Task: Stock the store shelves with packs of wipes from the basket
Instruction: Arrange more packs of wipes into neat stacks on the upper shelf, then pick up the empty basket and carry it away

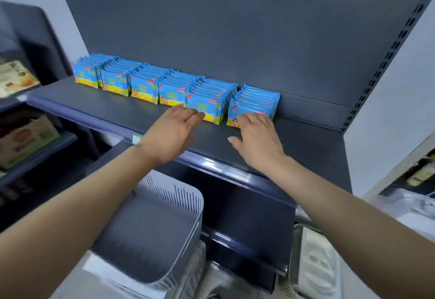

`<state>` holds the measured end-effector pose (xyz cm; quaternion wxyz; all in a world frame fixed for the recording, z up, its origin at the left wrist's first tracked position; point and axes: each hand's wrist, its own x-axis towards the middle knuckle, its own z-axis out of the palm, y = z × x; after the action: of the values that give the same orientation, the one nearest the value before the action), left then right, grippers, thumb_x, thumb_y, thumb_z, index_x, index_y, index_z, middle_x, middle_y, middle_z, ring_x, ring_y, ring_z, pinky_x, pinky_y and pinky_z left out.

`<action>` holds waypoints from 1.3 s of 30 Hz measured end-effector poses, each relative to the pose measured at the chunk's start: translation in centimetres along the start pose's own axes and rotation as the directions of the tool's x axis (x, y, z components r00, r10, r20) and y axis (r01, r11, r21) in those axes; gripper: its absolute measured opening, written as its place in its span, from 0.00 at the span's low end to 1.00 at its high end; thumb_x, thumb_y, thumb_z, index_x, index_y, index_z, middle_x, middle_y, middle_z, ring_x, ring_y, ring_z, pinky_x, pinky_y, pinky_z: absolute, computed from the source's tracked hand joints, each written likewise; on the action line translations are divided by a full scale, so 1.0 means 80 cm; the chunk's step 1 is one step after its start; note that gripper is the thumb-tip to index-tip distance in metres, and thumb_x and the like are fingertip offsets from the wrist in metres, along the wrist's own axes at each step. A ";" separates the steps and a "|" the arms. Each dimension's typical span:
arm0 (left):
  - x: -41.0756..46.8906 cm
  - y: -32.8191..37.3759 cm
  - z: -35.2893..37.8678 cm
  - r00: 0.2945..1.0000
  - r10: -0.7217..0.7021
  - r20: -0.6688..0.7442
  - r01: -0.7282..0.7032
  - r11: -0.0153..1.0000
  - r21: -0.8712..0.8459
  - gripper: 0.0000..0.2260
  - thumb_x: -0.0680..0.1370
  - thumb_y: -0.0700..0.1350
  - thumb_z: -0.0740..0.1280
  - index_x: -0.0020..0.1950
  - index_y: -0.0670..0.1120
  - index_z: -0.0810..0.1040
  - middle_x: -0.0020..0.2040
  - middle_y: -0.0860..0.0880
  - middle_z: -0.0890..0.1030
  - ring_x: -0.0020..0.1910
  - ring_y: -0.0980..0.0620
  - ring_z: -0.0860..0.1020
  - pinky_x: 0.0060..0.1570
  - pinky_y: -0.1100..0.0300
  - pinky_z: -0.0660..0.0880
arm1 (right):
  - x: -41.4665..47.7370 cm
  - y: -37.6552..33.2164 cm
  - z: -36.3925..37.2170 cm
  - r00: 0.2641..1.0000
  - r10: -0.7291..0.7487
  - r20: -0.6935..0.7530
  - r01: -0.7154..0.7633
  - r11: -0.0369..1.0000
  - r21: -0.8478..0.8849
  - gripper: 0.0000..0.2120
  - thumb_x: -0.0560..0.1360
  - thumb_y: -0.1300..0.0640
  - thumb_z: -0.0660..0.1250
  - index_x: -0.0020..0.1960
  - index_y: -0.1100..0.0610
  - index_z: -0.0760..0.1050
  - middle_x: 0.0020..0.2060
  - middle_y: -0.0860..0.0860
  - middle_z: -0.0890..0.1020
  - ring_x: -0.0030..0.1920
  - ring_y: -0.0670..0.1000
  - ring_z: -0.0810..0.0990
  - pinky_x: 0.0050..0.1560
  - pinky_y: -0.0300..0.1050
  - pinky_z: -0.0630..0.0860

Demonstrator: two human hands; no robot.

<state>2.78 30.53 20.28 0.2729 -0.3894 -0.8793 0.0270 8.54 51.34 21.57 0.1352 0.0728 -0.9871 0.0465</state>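
**Reference item:** rightmost row [256,100] of flat blue-and-yellow foil wipe packs, standing on edge. It is the last of six such rows on the dark grey metal shelf [98,105]. All positions below are given from this row.

**Right hand** [256,138]: on the front pack of the rightmost row, fingers bent over its face, thumb splayed clear to the left. The fingertips are hidden behind the knuckles, so it cannot be told whether it grips the pack or only presses it back.

**Left hand** [174,131]: flat and open, holding nothing. Its fingertips are at the front pack of the neighbouring row [211,100], immediately left of the rightmost row.

**Pale grey slotted plastic basket** [174,195]: below and left of the rightmost row, under the shelf edge. No pack shows inside it.

**Status (judged):** stocking is close to done, and the fronts are being squared up.

**Risks (judged):**
- The soft packs stand only by leaning on one another, so a front pack let go while tilted may flop forward.
- Bare shelf lies right of the rightmost row, so an uneven push could fan the row sideways.
- A withdrawing left hand could drag the neighbouring front pack out of line.
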 end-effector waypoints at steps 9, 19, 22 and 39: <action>-0.132 -0.001 -0.012 0.978 -0.182 0.097 0.186 0.982 -0.028 0.24 0.67 0.40 0.75 0.61 0.36 0.75 0.54 0.39 0.80 0.52 0.36 0.78 0.62 0.49 0.70 | -0.048 -0.086 0.029 0.987 -0.133 0.085 0.128 0.990 0.062 0.23 0.78 0.48 0.61 0.67 0.60 0.66 0.64 0.55 0.71 0.65 0.57 0.67 0.65 0.48 0.62; -0.268 -0.089 0.087 0.851 -0.378 0.364 0.469 0.859 -0.203 0.22 0.76 0.43 0.65 0.70 0.41 0.68 0.68 0.42 0.71 0.68 0.43 0.67 0.70 0.56 0.56 | -0.063 -0.172 0.152 0.934 0.100 0.342 -0.174 0.966 0.194 0.26 0.77 0.46 0.61 0.69 0.60 0.65 0.65 0.57 0.71 0.66 0.57 0.67 0.64 0.52 0.68; -0.306 -0.134 0.114 0.803 -0.384 0.457 0.525 0.819 -0.234 0.22 0.76 0.43 0.66 0.69 0.40 0.68 0.65 0.41 0.72 0.66 0.40 0.68 0.68 0.53 0.60 | -0.068 -0.196 0.189 0.896 0.216 0.388 -0.314 0.926 0.210 0.27 0.77 0.47 0.62 0.70 0.60 0.63 0.67 0.57 0.69 0.66 0.57 0.67 0.64 0.51 0.67; -0.335 -0.247 0.233 0.153 -0.310 0.938 0.856 -0.433 -0.283 0.18 0.79 0.51 0.62 0.32 0.44 0.68 0.17 0.52 0.67 0.14 0.55 0.65 0.17 0.69 0.64 | -0.081 -0.219 0.273 0.146 0.894 0.424 -0.918 -0.037 0.396 0.29 0.76 0.48 0.64 0.65 0.71 0.64 0.61 0.67 0.72 0.60 0.65 0.73 0.59 0.55 0.70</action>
<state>-5.11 1.13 -2.73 -0.2856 0.1935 -0.7374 -0.5807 11.79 32.46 0.12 0.0218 -0.5521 -0.7206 0.4189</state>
